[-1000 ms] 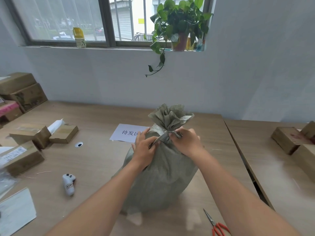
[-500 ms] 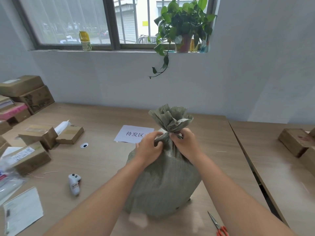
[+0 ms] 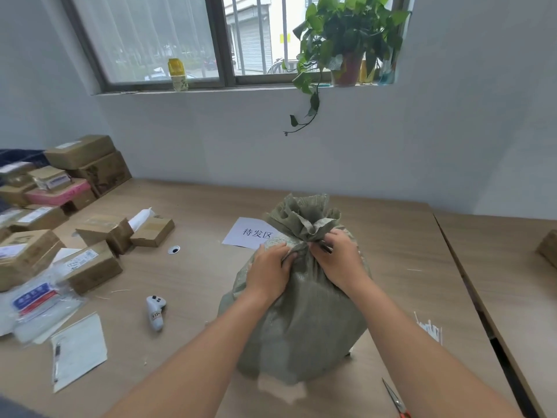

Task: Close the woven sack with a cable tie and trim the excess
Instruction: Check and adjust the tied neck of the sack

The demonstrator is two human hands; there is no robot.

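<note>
A grey-green woven sack (image 3: 304,321) stands upright on the wooden table, its mouth gathered into a ruffled top. My left hand (image 3: 269,271) grips the bunched neck from the left. My right hand (image 3: 339,259) pinches the neck from the right, fingers curled at the gathering point. Whatever binds the neck is hidden between my fingers; I cannot make out a cable tie there. Red-handled scissors (image 3: 396,399) lie on the table at the lower right. A small bundle of white cable ties (image 3: 429,327) lies to the right of the sack.
Several cardboard boxes (image 3: 93,267) and plastic mailers (image 3: 39,306) crowd the left side. A white controller (image 3: 155,312) and a paper sheet (image 3: 78,351) lie left of the sack. A printed sign (image 3: 250,232) sits behind it. A second table (image 3: 512,282) adjoins on the right.
Both hands have closed tighter around the sack's neck and the left fingers have curled in. The camera has tilted, showing more of the boxes on the left.
</note>
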